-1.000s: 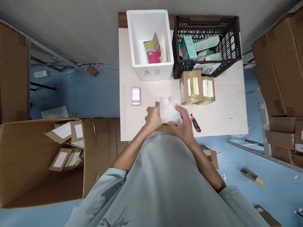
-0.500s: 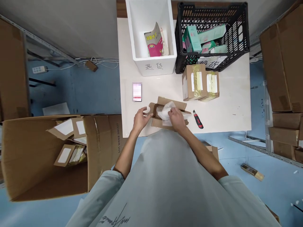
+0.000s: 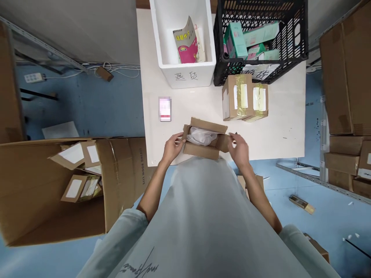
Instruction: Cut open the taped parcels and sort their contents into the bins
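A small open cardboard box (image 3: 201, 151) lies on the table near its front edge, flaps spread. Inside it is a crumpled white plastic wrapping (image 3: 202, 136); whatever it covers is hidden. My left hand (image 3: 173, 148) pinches the box's left end flap between thumb and fingers. At the opposite end, my right hand (image 3: 239, 150) has its thumb and forefinger on the right end flap. The red and black utility knife is hidden by my right hand, apart from a small dark tip above the fingers.
Behind stand a white foam bin (image 3: 188, 76) holding booklets and a black plastic crate (image 3: 262, 11) of green boxes. Two taped cartons (image 3: 239, 96) sit before the crate. A phone (image 3: 165, 109) lies to the left. A big carton (image 3: 124, 170) of parcels stands at the table's left.
My right hand has let go of the white wrapping and moved right to the end flap. The wrapping now lies lower inside the box. My left hand has closed on the left flap.
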A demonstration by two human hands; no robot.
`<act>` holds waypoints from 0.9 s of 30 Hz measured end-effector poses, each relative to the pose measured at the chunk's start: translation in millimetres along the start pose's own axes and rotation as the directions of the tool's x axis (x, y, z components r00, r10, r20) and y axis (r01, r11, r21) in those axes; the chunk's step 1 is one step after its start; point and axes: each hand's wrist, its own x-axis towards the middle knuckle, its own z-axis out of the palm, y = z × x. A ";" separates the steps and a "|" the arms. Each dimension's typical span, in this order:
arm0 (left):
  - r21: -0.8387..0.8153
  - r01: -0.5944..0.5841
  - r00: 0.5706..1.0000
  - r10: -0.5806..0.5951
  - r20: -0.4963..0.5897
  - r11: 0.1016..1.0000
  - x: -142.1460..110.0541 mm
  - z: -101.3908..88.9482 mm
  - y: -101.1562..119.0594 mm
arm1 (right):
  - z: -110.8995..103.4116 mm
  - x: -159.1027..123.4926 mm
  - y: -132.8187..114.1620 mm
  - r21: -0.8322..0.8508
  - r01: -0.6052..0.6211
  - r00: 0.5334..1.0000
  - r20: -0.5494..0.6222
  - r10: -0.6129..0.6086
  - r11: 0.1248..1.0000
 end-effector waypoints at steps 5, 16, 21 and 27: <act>0.063 -0.138 0.989 0.133 0.071 0.988 -7.0 9.9 1.0 | -6.9 -34.2 55.8 0.046 -0.295 0.950 0.122 0.288 0.954; 0.307 -0.446 0.868 0.323 0.377 0.841 4.9 2.4 -29.8 | 41.2 -28.8 39.1 -0.086 0.152 0.939 0.325 -0.117 0.985; 0.318 -0.442 0.864 0.304 0.401 0.838 6.2 13.9 -26.5 | 35.5 -30.4 67.2 -0.128 0.198 0.927 0.348 -0.143 0.972; 0.094 -0.258 0.948 0.234 0.217 0.961 18.0 30.4 -10.6 | 38.7 -17.1 68.4 0.106 0.093 0.971 0.211 -0.114 0.990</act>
